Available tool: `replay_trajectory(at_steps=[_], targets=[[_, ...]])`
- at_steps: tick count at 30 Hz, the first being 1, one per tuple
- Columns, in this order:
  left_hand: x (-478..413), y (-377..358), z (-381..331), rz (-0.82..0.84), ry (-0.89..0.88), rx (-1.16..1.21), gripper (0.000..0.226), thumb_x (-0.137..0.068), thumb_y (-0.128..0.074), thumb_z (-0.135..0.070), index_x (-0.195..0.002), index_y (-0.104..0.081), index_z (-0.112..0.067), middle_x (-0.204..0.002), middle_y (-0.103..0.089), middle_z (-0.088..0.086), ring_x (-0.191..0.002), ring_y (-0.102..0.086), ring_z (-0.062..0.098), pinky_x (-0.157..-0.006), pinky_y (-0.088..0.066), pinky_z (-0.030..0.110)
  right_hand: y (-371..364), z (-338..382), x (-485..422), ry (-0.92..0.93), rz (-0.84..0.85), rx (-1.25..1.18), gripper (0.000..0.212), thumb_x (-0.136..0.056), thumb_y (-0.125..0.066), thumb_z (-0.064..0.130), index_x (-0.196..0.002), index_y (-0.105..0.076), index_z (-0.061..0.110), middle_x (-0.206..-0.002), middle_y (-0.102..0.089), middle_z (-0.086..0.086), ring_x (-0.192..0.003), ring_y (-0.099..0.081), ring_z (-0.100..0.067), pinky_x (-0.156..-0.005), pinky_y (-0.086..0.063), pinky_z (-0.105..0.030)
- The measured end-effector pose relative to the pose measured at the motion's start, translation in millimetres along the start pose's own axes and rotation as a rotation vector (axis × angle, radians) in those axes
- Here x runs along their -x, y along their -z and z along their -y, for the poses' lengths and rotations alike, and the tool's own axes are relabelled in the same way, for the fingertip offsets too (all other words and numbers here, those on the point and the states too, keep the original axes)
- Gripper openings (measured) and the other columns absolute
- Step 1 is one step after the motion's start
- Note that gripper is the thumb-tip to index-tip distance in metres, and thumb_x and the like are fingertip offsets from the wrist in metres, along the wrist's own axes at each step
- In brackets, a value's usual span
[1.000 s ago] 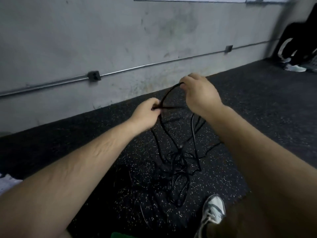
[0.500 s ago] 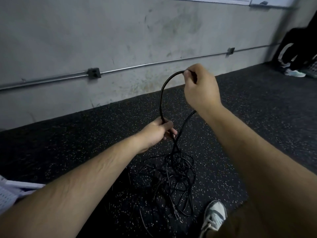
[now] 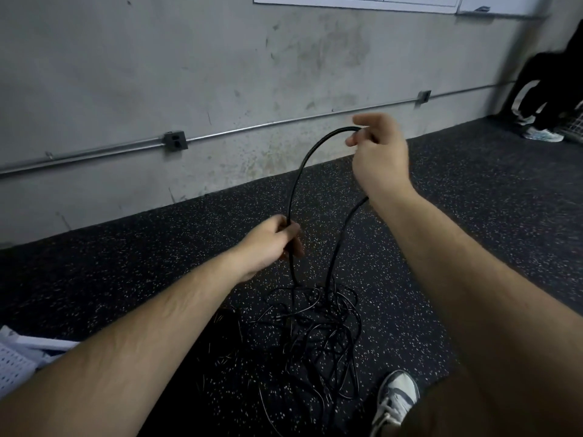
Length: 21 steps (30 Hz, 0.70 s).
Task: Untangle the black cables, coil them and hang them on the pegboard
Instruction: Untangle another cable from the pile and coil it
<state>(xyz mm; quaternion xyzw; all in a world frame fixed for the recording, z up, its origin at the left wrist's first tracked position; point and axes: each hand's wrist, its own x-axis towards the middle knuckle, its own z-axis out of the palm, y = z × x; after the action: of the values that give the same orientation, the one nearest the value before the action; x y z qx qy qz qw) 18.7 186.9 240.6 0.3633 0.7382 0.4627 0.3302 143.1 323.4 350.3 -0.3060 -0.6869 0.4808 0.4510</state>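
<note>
A tangle of black cables point(image 3: 315, 335) lies on the dark speckled floor in front of me. One thick black cable point(image 3: 303, 165) rises from the tangle in an arch. My left hand point(image 3: 271, 244) grips this cable low down, fingers curled round it. My right hand point(image 3: 375, 152) holds the top of the arch higher up, pinching it between thumb and fingers. From the right hand the cable drops behind my wrist back into the tangle.
A grey concrete wall point(image 3: 220, 74) with a metal conduit point(image 3: 94, 151) and a junction box point(image 3: 174, 141) stands behind. A white perforated board point(image 3: 15, 364) lies at the lower left. My shoe point(image 3: 397, 395) is by the tangle. Another person's legs point(image 3: 549, 99) are at the far right.
My left hand slid down the cable while my right hand lifted its end, stretching the arch taller. The tangle settled lower on the floor.
</note>
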Motion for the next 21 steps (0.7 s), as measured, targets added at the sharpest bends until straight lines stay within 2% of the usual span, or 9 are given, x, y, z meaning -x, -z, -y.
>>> replay_trajectory(at_steps=[2,4,7,10,12,14,16,18,21], targets=[[6.6,-0.6,2.6,0.060,0.024,-0.079,0.023,-0.109,-0.044,-0.027,-0.111,-0.063,-0.014,-0.098,-0.078,0.006,-0.094,-0.075,0.020,-0.098,-0.054,0.044,3.9,-2.2,-1.6,0.001,-0.105,0.096,0.052,-0.088,-0.036,-0.008,-0.126,-0.059,0.020,-0.107,-0.064,0.001,-0.085,-0.058,-0.009,-0.068,-0.050,-0.029],[9.5,-1.2,0.5,-0.003,0.000,-0.043,0.020,-0.109,-0.045,-0.023,-0.108,-0.064,-0.015,-0.096,-0.077,0.008,-0.090,-0.076,0.021,-0.093,-0.058,0.048,6.1,-4.1,0.9,0.141,-0.145,0.562,0.062,-0.080,-0.042,-0.008,-0.133,-0.055,0.021,-0.135,-0.053,-0.004,-0.124,-0.049,-0.021,-0.104,-0.043,-0.039],[7.7,1.0,-13.6,-0.102,-0.146,-0.036,0.019,-0.108,-0.048,-0.023,-0.099,-0.064,-0.020,-0.088,-0.076,0.008,-0.084,-0.075,0.023,-0.090,-0.058,0.051,1.7,-5.8,12.3,0.475,0.221,0.861,0.073,-0.076,-0.053,-0.002,-0.142,-0.050,0.029,-0.157,-0.033,-0.005,-0.149,-0.021,-0.027,-0.124,-0.015,-0.050],[8.0,2.9,-27.6,-0.104,-0.260,-0.032,0.022,-0.108,-0.046,-0.017,-0.095,-0.062,-0.025,-0.077,-0.070,0.005,-0.075,-0.072,0.022,-0.084,-0.057,0.051,-9.6,-12.2,26.6,0.374,0.771,0.901,0.047,-0.090,-0.057,0.016,-0.135,-0.058,0.029,-0.138,-0.059,-0.001,-0.131,-0.050,-0.021,-0.115,-0.037,-0.044],[7.8,7.4,-27.5,-0.091,-0.260,-0.024,0.020,-0.108,-0.047,-0.020,-0.095,-0.061,-0.024,-0.072,-0.069,0.001,-0.073,-0.071,0.021,-0.083,-0.057,0.049,-11.8,-9.9,27.2,0.235,0.762,0.807,0.022,-0.098,-0.052,0.022,-0.114,-0.067,0.021,-0.102,-0.071,-0.003,-0.087,-0.066,-0.018,-0.070,-0.054,-0.031],[8.5,14.0,-21.6,-0.049,-0.233,-0.065,0.019,-0.108,-0.047,-0.028,-0.095,-0.058,-0.019,-0.070,-0.067,-0.003,-0.073,-0.071,0.016,-0.085,-0.055,0.043,-5.5,-2.9,21.3,0.175,0.575,0.672,0.017,-0.100,-0.049,0.024,-0.095,-0.065,0.018,-0.078,-0.064,0.000,-0.060,-0.055,-0.013,-0.045,-0.042,-0.019],[8.6,17.6,-12.9,0.009,-0.200,-0.121,0.023,-0.109,-0.045,-0.028,-0.096,-0.055,-0.013,-0.078,-0.065,0.000,-0.076,-0.072,0.010,-0.086,-0.052,0.033,7.9,1.4,9.9,0.155,0.308,0.628,0.028,-0.099,-0.046,0.026,-0.075,-0.055,0.014,-0.066,-0.053,0.001,-0.053,-0.042,-0.014,-0.042,-0.033,-0.017],[6.8,18.9,-8.1,0.002,-0.215,-0.156,0.023,-0.110,-0.043,-0.024,-0.095,-0.053,-0.011,-0.078,-0.060,0.002,-0.073,-0.071,0.009,-0.083,-0.051,0.033,13.8,-2.1,6.8,0.238,0.203,0.882,0.036,-0.099,-0.042,0.028,-0.066,-0.048,0.014,-0.067,-0.051,-0.002,-0.055,-0.039,-0.016,-0.055,-0.033,-0.023],[2.9,18.3,-13.4,-0.068,-0.259,-0.076,0.024,-0.109,-0.043,-0.021,-0.089,-0.056,-0.016,-0.071,-0.057,-0.001,-0.069,-0.067,0.018,-0.075,-0.050,0.038,-6.1,-10.7,24.2,0.207,0.588,0.860,0.026,-0.103,-0.042,0.034,-0.099,-0.064,0.019,-0.089,-0.064,0.003,-0.072,-0.055,-0.013,-0.063,-0.041,-0.027]])
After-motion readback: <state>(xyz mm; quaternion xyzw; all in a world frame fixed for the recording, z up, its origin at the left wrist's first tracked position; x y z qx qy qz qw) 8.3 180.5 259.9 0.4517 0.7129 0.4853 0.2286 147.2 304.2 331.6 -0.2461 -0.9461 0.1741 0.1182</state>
